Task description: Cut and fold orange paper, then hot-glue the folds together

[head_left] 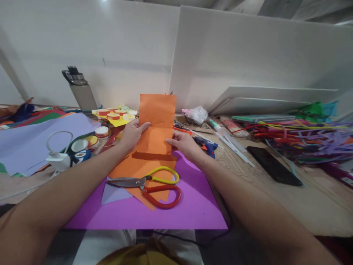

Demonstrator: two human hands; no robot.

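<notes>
Between my two hands an orange sheet of paper (pixel 157 110) is held upright, with a crease line across its middle. My left hand (pixel 135 133) pinches its left edge, thumb on the front. On the opposite edge my right hand (pixel 183 143) grips lower down, its thumb also in front. Below lie scissors (pixel 140 182) with one yellow and one red handle, blades pointing left. They rest on more orange paper (pixel 125 165) and a light lilac piece (pixel 113 193), all on a large purple sheet (pixel 193 209).
At left are lilac sheets (pixel 41 136), a white charger (pixel 59 160), tape rolls (pixel 79 145) and a bottle (pixel 81 90). On the right lie a blue glue gun (pixel 210 148), a black phone (pixel 273 165) and a heap of pipe cleaners (pixel 309 140). White boards (pixel 275 105) lean behind.
</notes>
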